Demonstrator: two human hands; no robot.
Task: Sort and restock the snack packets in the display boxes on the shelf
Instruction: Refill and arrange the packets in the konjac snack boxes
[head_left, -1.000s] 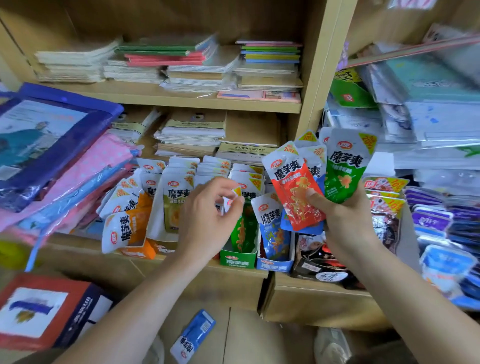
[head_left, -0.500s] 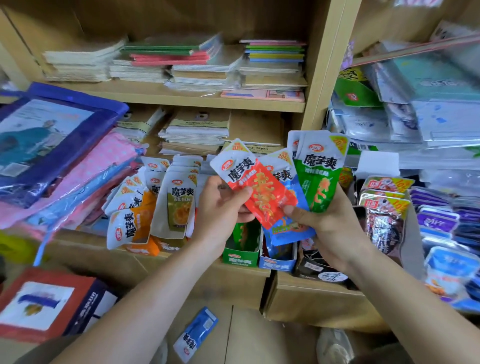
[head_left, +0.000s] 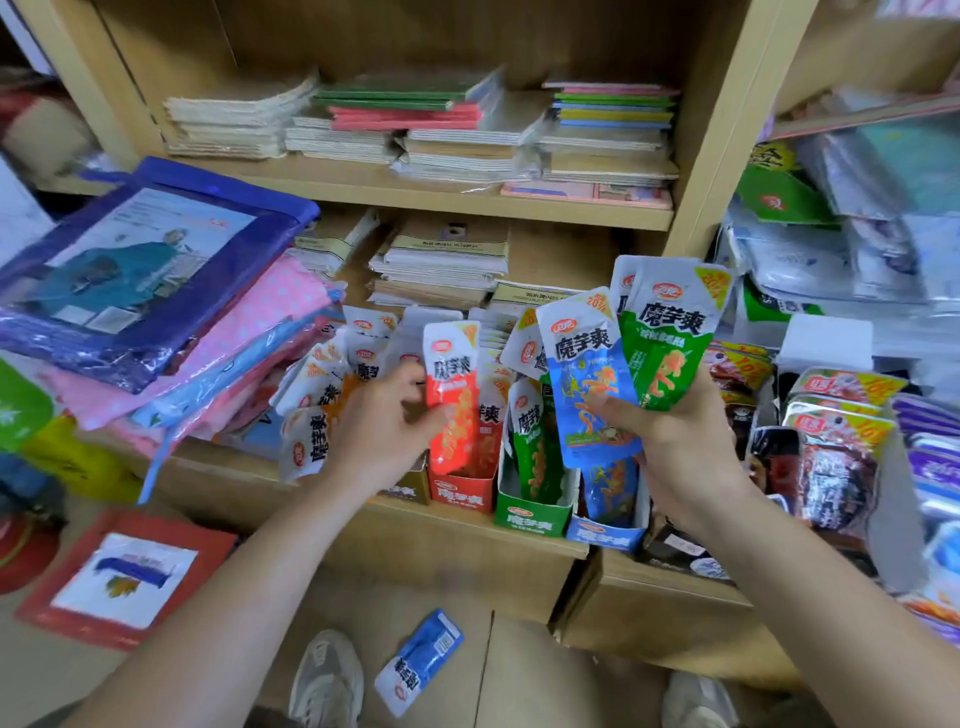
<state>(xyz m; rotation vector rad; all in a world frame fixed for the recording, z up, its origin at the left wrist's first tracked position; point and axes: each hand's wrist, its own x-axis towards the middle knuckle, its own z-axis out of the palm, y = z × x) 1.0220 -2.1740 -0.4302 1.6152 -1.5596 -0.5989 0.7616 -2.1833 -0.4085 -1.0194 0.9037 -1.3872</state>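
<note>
Two hands raised before the shelf (head_left: 467, 551) in the head view. Landmark for every place below: the red display box (head_left: 462, 492), standing at the shelf's front edge.

Left hand (head_left: 382, 441) just left of that box, grip pinching a red packet (head_left: 451, 400) by its left edge between thumb and fingertips. Packet upright, directly above the red display box, lower end at the box's mouth; blurred there, so possibly already a little inside.

Right hand (head_left: 685, 457) to the right of the box and somewhat higher, grip curled round a fan of packets: blue packet (head_left: 589, 384) in front under the thumb, green packet (head_left: 667, 343) behind it, more white tops peeping out at the back.

Immediately right of the red display box, a green display box (head_left: 530, 517) with green packets standing in it; next right again, a blue display box (head_left: 605, 535) holding blue ones. Left of the red display box, a loose heap of orange packets (head_left: 311, 431) leaning on one another. Farther left, a purple bag (head_left: 145, 270) atop a pile of patterned fabric. Above the box, on the higher board, stacked notebooks (head_left: 415, 119). Below the box, on the floor, one fallen packet (head_left: 418, 662) beside a grey shoe (head_left: 327, 680).
</note>
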